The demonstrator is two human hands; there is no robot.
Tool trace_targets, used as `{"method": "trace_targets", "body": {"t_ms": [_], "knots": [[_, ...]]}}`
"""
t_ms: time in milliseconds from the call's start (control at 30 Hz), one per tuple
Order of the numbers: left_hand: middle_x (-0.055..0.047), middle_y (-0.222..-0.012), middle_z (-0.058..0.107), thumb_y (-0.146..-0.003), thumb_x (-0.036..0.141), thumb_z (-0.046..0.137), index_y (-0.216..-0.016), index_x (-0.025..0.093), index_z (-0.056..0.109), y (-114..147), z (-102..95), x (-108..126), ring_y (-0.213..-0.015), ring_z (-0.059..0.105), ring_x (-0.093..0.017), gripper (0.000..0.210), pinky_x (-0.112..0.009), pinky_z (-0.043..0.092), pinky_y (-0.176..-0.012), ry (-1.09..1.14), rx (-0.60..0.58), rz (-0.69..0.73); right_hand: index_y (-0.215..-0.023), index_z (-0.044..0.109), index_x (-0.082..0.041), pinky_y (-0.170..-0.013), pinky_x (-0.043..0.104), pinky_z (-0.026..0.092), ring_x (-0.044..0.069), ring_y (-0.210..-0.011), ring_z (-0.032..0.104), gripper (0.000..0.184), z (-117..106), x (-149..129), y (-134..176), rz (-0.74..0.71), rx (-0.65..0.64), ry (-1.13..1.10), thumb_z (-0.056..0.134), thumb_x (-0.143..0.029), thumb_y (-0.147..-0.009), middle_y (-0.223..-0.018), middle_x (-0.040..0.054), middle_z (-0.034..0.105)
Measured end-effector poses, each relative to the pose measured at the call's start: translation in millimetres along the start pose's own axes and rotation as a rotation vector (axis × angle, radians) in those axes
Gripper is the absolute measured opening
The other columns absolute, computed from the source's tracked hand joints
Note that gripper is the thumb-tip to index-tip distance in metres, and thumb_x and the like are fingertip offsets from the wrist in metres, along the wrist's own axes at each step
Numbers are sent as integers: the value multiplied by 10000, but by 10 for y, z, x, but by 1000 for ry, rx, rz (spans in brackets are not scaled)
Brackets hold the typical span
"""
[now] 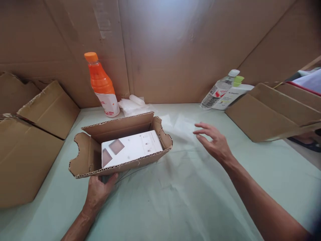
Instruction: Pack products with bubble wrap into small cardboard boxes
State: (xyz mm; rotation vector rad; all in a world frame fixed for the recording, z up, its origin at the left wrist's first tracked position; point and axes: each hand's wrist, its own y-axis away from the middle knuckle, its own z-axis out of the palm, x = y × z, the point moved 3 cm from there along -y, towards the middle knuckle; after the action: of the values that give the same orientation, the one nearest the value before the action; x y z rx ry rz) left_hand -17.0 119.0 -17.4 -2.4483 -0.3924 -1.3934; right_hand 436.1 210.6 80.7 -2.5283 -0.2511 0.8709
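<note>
My left hand (97,193) grips the near lower side of an uncovered cardboard box (85,152), its thumb along the side and its other fingers mostly hidden by the box. Inside this carton lies a white printed box (132,149) with dark square pictures on it. To the right, my right hand (213,142) is raised over the cloth, thumb and finger brought close together at a thin translucent plastic sheet (184,124). The sheet is faint and blurred, and it reaches back toward the carton's right end.
An orange-capped bottle (104,85) stands behind the carton, beside folded clear plastic (132,105). Large cardboard boxes stand at left (27,160) and right (263,113). A clear bottle (218,90) and a white bottle (232,97) lean at back right. Cardboard walls (185,53) close the back.
</note>
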Motion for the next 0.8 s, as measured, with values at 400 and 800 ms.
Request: {"method": "trace_targets", "body": {"t_ms": [400,800], "knots": [[-98,-1005,718,-671,557,816,-1050,202,588,33,-106,40,-950,700,-278,567,-407,579,-844,156,-63,-82,-1448,519,-228,-731,373,601,272,-1067,668,565,766,-1062,656,106,-404,-373,593,-358,-904,-1313,142,664],[-47,-1007,664,-751,417,705,-1144,188,574,-925,467,471,-939,636,-221,473,-331,527,-820,236,-129,160,-1204,603,-197,-772,387,569,223,-853,650,384,1293,-816,-158,177,-200,-373,542,-406,-887,-1133,109,706]]}}
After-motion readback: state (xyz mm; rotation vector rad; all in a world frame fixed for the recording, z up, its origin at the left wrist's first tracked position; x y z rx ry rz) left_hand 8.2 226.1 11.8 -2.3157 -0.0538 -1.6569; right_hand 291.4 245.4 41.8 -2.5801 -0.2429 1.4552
